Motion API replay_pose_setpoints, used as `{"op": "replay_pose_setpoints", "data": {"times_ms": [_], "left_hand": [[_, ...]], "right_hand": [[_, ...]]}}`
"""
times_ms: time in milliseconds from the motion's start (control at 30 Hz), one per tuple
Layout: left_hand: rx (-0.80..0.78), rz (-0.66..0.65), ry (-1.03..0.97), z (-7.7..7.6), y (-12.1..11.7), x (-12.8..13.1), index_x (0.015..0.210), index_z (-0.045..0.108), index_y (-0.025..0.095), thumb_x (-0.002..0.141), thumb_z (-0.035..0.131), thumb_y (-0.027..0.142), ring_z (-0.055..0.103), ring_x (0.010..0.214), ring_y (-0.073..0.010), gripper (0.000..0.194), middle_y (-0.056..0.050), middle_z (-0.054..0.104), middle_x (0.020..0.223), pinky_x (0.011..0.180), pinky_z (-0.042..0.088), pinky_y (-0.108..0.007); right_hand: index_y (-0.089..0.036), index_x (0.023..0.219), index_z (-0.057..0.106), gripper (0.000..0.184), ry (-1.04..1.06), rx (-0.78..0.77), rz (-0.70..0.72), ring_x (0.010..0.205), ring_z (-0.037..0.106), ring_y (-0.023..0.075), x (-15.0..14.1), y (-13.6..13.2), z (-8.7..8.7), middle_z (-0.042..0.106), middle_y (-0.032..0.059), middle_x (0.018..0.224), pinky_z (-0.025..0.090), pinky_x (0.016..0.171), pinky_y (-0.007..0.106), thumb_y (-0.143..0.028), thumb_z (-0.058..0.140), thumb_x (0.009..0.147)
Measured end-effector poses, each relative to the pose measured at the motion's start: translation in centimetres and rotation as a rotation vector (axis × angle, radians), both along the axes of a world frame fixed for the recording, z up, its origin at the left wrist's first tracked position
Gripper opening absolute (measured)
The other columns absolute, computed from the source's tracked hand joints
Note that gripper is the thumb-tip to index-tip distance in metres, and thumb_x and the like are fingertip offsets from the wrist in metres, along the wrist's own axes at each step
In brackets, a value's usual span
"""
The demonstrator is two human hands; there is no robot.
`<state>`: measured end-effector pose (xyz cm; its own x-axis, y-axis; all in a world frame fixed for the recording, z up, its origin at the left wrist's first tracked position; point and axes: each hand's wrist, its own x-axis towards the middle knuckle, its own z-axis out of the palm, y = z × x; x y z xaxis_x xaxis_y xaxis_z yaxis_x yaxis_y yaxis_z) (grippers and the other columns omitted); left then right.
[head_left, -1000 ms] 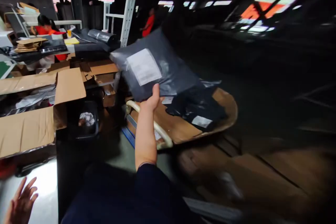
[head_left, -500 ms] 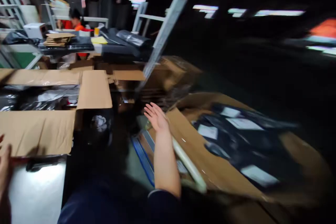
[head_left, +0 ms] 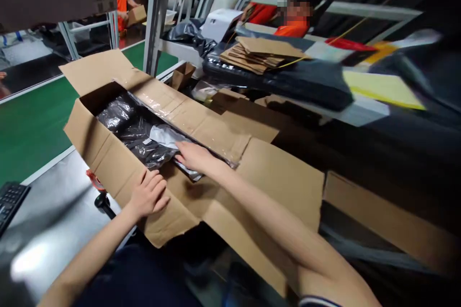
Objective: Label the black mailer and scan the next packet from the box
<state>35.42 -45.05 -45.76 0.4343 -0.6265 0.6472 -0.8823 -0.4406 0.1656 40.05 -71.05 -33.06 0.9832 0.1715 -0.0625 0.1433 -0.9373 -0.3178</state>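
Note:
A large open cardboard box [head_left: 108, 153] stands in front of me with its flaps spread out. Inside it lie black and grey plastic bags [head_left: 137, 134]. My right hand [head_left: 194, 157] reaches into the box, its fingers stretched flat on a grey bag at the near inner edge. On the near flap rests my left hand [head_left: 149, 194], fingers loosely spread on the cardboard and holding nothing.
A keyboard [head_left: 10, 199] lies at the lower left on a grey worktop beside a green belt [head_left: 32, 120]. Behind the box are a metal rack [head_left: 158, 9], stacked flat cardboard [head_left: 259, 50] and black bags [head_left: 306, 81]. A seated person in orange [head_left: 295, 14] is beyond.
My right hand let go of the grey labelled parcel over the cart at the right. My view swung left to the open box, and both hands came onto it.

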Motion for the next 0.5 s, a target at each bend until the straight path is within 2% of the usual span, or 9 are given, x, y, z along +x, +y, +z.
{"op": "replay_pose_setpoints", "data": {"times_ms": [67, 133, 167, 233, 300, 400, 433, 500], "left_hand": [[-0.04, 0.006, -0.038, -1.2, -0.2, -0.1, 0.126, 0.078, 0.02, 0.105, 0.055, 0.044, 0.071, 0.138, -0.0332, 0.039, -0.013, 0.084, 0.127, 0.134, 0.041, -0.055], [-0.05, 0.003, -0.038, -1.8, -0.6, -0.2, 0.123, 0.079, 0.022, 0.104, 0.056, 0.046, 0.072, 0.137, -0.033, 0.038, -0.013, 0.085, 0.125, 0.133, 0.042, -0.055], [-0.055, 0.001, -0.037, -2.0, -0.8, -0.2, 0.123, 0.079, 0.024, 0.103, 0.057, 0.047, 0.073, 0.137, -0.0322, 0.038, -0.012, 0.085, 0.123, 0.134, 0.041, -0.054], [-0.089, -0.008, -0.056, -2.0, -1.0, -0.4, 0.121, 0.08, 0.025, 0.102, 0.059, 0.049, 0.074, 0.135, -0.03, 0.037, -0.01, 0.087, 0.118, 0.138, 0.035, -0.051], [-0.123, -0.009, -0.058, -1.7, -1.2, -0.6, 0.119, 0.08, 0.027, 0.103, 0.057, 0.049, 0.075, 0.132, -0.0281, 0.036, -0.008, 0.088, 0.115, 0.142, 0.027, -0.047], [-0.154, -0.026, -0.019, -1.3, -1.2, -0.8, 0.118, 0.081, 0.028, 0.105, 0.055, 0.049, 0.076, 0.13, -0.0267, 0.036, -0.006, 0.088, 0.113, 0.145, 0.02, -0.043], [-0.161, -0.042, -0.016, -1.3, -1.3, -0.9, 0.118, 0.081, 0.028, 0.105, 0.057, 0.05, 0.076, 0.13, -0.0269, 0.035, -0.006, 0.088, 0.112, 0.145, 0.019, -0.043], [-0.159, -0.078, -0.019, -1.3, -1.4, -0.9, 0.12, 0.081, 0.027, 0.104, 0.061, 0.052, 0.075, 0.132, -0.028, 0.036, -0.008, 0.087, 0.113, 0.146, 0.016, -0.045]], "right_hand": [[-0.011, 0.162, 0.057, 0.094, 0.021, -0.14, 0.136, 0.155, 0.055, 0.0531, 3.8, 1.3, -4.5, 0.055, 0.0321, 0.169, 0.048, 0.127, 0.072, -0.016, 0.09, 0.075], [-0.013, 0.174, 0.04, 0.129, 0.024, -0.24, 0.34, 0.17, 0.031, 0.0529, 5.8, 2.4, -8.6, 0.029, 0.0297, 0.184, 0.028, 0.138, 0.075, -0.011, 0.099, 0.059], [-0.015, 0.176, 0.036, 0.133, 0.026, -0.267, 0.419, 0.173, 0.025, 0.0507, 6.4, 2.8, -10.3, 0.023, 0.0278, 0.186, 0.022, 0.14, 0.074, -0.012, 0.1, 0.059], [-0.017, 0.178, 0.032, 0.125, 0.056, -0.244, 0.5, 0.174, 0.025, 0.0454, 7.3, 3.1, -12.5, 0.022, 0.0257, 0.187, 0.022, 0.142, 0.069, -0.016, 0.095, 0.07], [-0.015, 0.179, 0.026, 0.119, 0.122, -0.172, 0.526, 0.175, 0.024, 0.0425, 7.8, 2.4, -13.4, 0.02, 0.0268, 0.187, 0.022, 0.143, 0.064, -0.023, 0.09, 0.079], [-0.011, 0.18, 0.023, 0.129, 0.222, 0.021, 0.487, 0.177, 0.014, 0.0437, 8.2, -0.8, -12.8, 0.015, 0.0279, 0.189, 0.012, 0.144, 0.067, -0.043, 0.094, 0.078], [-0.011, 0.179, 0.027, 0.128, 0.229, 0.119, 0.407, 0.177, 0.014, 0.0436, 8.3, -2.5, -12.1, 0.017, 0.0267, 0.189, 0.011, 0.144, 0.067, -0.049, 0.095, 0.077], [-0.014, 0.17, 0.048, 0.112, 0.157, 0.383, 0.11, 0.173, 0.029, 0.0427, 8.7, -6.5, -10.2, 0.036, 0.0234, 0.184, 0.017, 0.144, 0.065, -0.049, 0.095, 0.075]]}}
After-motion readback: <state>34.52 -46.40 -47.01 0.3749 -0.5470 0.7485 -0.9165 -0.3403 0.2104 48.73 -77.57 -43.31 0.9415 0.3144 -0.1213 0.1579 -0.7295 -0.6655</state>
